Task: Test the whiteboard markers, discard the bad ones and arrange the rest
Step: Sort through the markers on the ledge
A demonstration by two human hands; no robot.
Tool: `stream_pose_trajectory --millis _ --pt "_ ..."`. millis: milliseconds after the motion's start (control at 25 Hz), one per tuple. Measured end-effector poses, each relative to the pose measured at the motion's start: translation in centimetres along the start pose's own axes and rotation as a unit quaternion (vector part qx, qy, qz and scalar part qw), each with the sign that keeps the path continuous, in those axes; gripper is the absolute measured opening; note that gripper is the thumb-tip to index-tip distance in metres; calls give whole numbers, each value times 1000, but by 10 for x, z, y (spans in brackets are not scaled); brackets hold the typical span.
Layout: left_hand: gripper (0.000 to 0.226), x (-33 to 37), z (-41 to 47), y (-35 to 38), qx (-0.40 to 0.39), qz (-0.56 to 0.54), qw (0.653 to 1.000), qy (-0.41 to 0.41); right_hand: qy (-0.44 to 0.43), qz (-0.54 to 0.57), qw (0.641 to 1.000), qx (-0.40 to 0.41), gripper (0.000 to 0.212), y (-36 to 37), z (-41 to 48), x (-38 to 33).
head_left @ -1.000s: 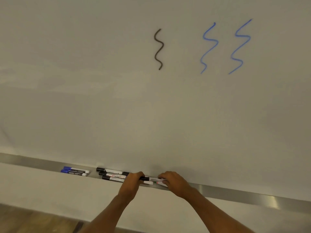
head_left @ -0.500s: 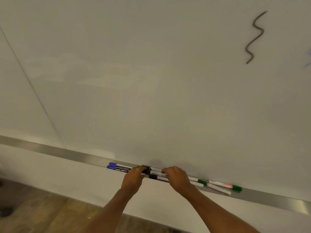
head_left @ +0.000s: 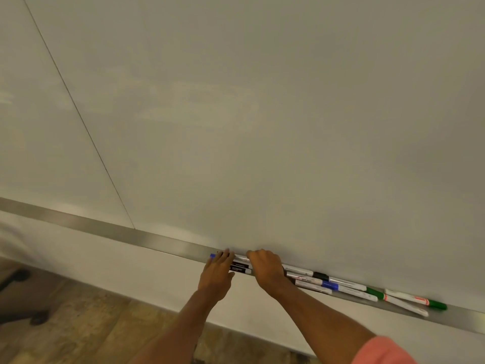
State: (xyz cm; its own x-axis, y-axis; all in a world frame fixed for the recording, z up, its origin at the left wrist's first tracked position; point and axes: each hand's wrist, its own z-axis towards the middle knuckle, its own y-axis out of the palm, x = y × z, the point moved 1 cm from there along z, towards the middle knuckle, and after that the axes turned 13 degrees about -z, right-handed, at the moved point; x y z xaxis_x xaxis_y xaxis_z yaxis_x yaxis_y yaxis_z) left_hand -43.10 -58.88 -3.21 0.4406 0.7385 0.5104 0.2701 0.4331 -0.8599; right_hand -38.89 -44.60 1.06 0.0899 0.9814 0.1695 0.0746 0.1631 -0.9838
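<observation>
Several whiteboard markers lie in a row along the metal tray (head_left: 162, 243) under the whiteboard (head_left: 262, 114). My left hand (head_left: 217, 274) has straight fingers touching the left ends of the black markers (head_left: 240, 267) and a blue-capped one (head_left: 212, 256). My right hand (head_left: 266, 269) is curled over the same bunch from the right and hides its middle. To the right lie another black and blue pair (head_left: 325, 281) and green-capped markers (head_left: 420, 302).
A seam (head_left: 78, 119) runs down the board at the left. Below the tray is a white wall, then wooden floor (head_left: 78, 324) with a dark chair base (head_left: 23, 298) at the far left.
The view has swung left, so the squiggles on the board are out of sight. Both hands have slid the bunch of markers leftward along the tray toward the blue ones.
</observation>
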Motion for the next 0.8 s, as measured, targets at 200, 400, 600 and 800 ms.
stream_pose_trajectory --millis 200,400,600,800 --pt "65 -8 6 13 -46 13 998 -31 -29 9 999 23 31 23 11 -3" --pt "62 -5 7 24 -10 28 999 -33 -106 60 982 146 27 54 0 19" --pt "55 24 10 38 16 53 998 6 -129 2 992 3 51 80 -32 53" --pt "60 58 2 64 -1 43 996 83 -94 -15 993 -73 60 96 -58 81"
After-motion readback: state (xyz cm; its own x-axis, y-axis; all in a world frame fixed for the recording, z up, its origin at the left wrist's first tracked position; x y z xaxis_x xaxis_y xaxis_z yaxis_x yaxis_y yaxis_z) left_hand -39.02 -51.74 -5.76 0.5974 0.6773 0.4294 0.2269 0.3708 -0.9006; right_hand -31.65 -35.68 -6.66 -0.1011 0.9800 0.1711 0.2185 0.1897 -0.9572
